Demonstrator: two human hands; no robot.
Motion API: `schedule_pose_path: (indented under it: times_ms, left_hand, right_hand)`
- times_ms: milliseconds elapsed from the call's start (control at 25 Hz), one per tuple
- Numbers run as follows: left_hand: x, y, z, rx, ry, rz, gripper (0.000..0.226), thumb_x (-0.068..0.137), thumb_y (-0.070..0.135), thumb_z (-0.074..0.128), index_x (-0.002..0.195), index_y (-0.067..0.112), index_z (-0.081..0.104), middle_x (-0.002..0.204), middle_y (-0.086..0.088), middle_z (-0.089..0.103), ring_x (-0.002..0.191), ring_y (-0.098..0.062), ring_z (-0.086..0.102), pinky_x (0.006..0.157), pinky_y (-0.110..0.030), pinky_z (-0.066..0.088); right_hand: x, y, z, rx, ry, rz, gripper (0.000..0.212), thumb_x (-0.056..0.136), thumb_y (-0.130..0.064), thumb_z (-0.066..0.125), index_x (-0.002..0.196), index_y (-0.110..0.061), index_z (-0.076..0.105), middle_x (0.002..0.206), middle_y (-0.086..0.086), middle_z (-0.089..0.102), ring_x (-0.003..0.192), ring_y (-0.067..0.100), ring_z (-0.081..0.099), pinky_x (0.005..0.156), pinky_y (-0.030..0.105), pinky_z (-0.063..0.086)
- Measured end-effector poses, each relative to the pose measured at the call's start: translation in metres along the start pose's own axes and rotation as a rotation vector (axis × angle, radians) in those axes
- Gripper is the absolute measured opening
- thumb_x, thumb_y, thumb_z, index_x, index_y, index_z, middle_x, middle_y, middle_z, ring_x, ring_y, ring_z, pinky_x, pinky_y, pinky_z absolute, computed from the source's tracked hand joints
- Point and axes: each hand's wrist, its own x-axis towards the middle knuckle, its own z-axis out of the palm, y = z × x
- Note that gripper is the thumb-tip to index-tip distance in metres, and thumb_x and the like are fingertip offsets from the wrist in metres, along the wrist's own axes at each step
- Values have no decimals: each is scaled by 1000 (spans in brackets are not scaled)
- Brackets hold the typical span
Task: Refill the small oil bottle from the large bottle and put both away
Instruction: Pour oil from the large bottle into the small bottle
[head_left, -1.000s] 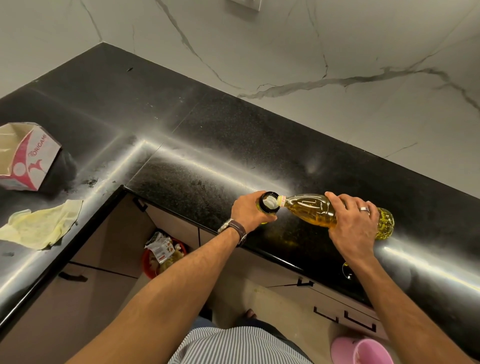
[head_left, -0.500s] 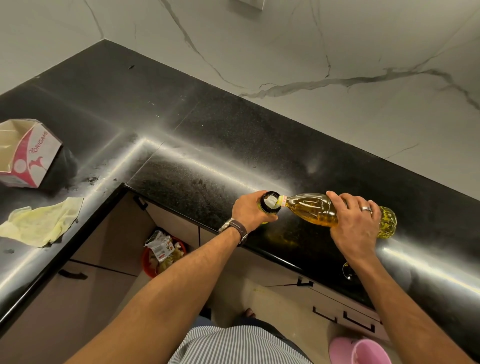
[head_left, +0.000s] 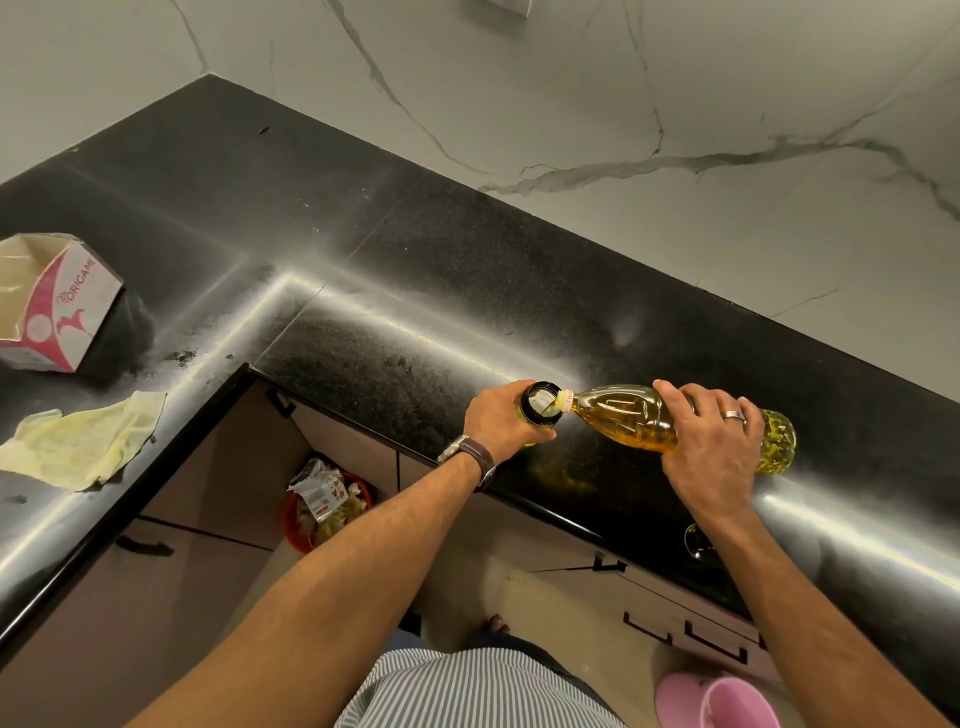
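Observation:
My right hand (head_left: 711, 457) grips the large clear bottle (head_left: 623, 421) of yellow oil around its middle and holds it tipped almost flat, neck pointing left. Its yellow-collared mouth sits over the black-rimmed opening of the small oil bottle (head_left: 541, 411). My left hand (head_left: 501, 421) is wrapped round the small bottle, which stands upright near the front edge of the black counter (head_left: 467, 291); most of its body is hidden by my fingers. A small round cap (head_left: 698, 540) lies on the counter by my right forearm.
An open pink-and-white cardboard box (head_left: 57, 306) and a yellow cloth (head_left: 83, 441) lie on the left arm of the L-shaped counter. Below, a red bin (head_left: 327, 514) full of rubbish stands on the floor. A pink tub (head_left: 722, 701) sits at bottom right. Marble wall behind.
Both hands and both bottles keep the same pose; the large bottle's base has risen very slightly. The view has shifted a little.

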Motion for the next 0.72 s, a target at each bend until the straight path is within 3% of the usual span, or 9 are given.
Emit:
schedule_pose_path:
  times_ms: [720]
  left_hand:
    - [0, 0, 0, -8, 0, 3, 65, 69, 39, 95, 128, 24, 70, 120, 2, 76, 113, -16, 69, 102, -34, 54]
  right_hand:
    - [-2, 3, -1, -11, -2, 3, 77, 78, -13, 90, 147, -24, 57, 132, 14, 68, 124, 40, 61, 114, 61, 37]
